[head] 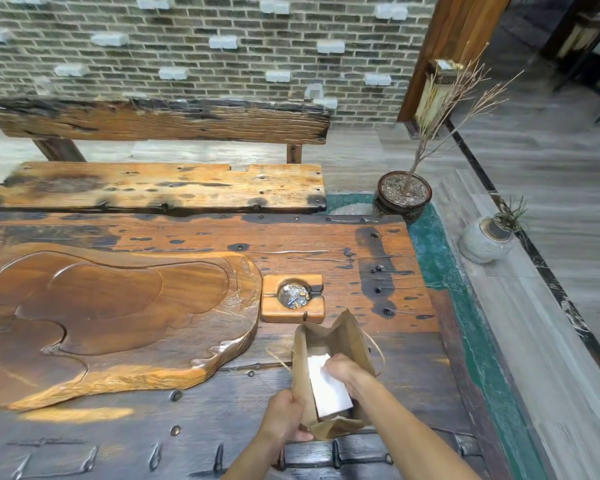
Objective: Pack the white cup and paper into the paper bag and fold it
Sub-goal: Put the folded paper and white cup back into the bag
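A brown paper bag (347, 337) with twine handles stands open on the dark wooden table (118, 441), near its right front. My left hand (284, 415) grips the bag's near left edge. My right hand (342, 370) reaches into the bag's mouth and holds a white sheet of paper (328, 389) that lies inside it. A pale patch shows deeper in the bag, and I cannot tell whether it is the white cup.
A square wooden ashtray (293, 299) with butts sits just behind the bag. A large carved wooden tea tray (118, 306) fills the table's left. A bench (160, 183) stands beyond. Two plant pots (404, 195) (487, 239) stand on the floor at right.
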{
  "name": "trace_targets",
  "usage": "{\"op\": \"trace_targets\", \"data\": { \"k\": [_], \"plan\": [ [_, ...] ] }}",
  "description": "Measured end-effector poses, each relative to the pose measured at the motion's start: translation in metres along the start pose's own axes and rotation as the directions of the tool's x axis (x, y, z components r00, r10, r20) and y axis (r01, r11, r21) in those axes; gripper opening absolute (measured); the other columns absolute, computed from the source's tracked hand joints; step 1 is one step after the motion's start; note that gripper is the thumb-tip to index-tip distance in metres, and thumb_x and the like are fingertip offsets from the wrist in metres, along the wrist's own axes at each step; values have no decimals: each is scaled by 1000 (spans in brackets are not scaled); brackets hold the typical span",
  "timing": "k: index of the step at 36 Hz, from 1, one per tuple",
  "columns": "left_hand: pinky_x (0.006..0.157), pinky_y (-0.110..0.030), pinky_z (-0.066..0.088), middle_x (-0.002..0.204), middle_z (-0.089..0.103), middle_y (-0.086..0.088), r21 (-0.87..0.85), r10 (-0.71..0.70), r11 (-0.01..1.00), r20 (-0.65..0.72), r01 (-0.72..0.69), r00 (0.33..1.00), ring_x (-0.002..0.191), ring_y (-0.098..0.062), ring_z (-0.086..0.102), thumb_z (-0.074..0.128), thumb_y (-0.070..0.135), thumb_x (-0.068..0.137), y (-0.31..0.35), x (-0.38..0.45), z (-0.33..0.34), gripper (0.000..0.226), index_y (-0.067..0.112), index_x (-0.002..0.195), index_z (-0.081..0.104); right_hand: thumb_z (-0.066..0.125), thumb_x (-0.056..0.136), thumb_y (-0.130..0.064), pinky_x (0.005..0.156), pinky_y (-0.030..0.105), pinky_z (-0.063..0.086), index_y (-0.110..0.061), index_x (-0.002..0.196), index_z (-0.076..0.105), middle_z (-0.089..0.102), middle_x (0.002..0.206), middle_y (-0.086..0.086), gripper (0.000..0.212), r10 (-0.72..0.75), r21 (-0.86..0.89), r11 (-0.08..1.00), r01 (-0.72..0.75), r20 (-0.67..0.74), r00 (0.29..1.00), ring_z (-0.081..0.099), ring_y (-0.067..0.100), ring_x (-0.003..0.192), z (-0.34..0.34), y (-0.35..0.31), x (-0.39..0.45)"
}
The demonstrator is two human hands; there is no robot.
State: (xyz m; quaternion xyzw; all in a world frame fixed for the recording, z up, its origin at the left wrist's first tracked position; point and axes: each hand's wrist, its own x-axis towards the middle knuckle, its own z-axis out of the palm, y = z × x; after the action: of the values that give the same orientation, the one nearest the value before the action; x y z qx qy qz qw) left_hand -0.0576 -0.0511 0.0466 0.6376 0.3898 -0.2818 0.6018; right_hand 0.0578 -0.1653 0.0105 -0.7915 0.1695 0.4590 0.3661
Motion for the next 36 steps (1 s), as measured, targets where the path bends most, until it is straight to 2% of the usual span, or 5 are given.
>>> {"op": "trace_targets", "data": {
  "k": [8, 14, 20, 24, 36],
  "plan": [
    [60, -46, 63, 98, 66, -20, 141, 88, 988, -181, -63, 980, 54, -25, 74, 35, 3, 96, 13, -18, -13, 23, 0, 94, 57, 42, 84, -22, 87, 45, 58, -7, 120, 62, 69, 115, 16, 43, 47, 2, 999, -47, -35, 998, 68, 34, 102, -6, 42, 97],
    [52, -31, 61, 90, 62, -13, 187, 88, 981, -149, -60, 985, 57, -25, 73, 30, -3, 94, 26, -27, -15, 32, 12, 77, 52, 37, 102, -11, 48, 27, 54, -4, 82, 56, 64, 71, 10, 28, 123, 66, 990, -122, -16, 992, 65, 21, 51, -17, -2, 17],
    [39, -15, 48, 98, 57, -11, 299, 101, 951, -63, -78, 993, 56, -21, 73, 29, 0, 96, 31, -28, -12, 27, 7, 97, 55, 39, 93, -17, 91, 43, 56, -5, 122, 54, 65, 119, 16, 35, 37, -220, 975, -29, 34, 999, 67, 33, 105, -14, 6, 73],
    [50, -23, 58, 97, 62, -11, 335, 103, 939, -45, -82, 994, 72, -25, 73, 35, 2, 95, 33, -25, -11, 25, 7, 97, 59, 35, 100, -16, 84, 29, 41, -8, 141, 44, 53, 140, 12, 43, -54, -529, 843, 92, 86, 995, 55, 24, 111, -18, -31, 45],
    [64, -41, 64, 108, 66, -22, 411, 36, 910, 47, -52, 998, 88, -37, 74, 44, 8, 98, 42, -19, -17, 23, -3, 110, 60, 42, 101, -12, 84, 31, 40, -4, 122, 59, 57, 111, 12, 27, -127, -804, 489, 338, 318, 940, 47, 18, 93, -2, -77, 59]
  ]
}}
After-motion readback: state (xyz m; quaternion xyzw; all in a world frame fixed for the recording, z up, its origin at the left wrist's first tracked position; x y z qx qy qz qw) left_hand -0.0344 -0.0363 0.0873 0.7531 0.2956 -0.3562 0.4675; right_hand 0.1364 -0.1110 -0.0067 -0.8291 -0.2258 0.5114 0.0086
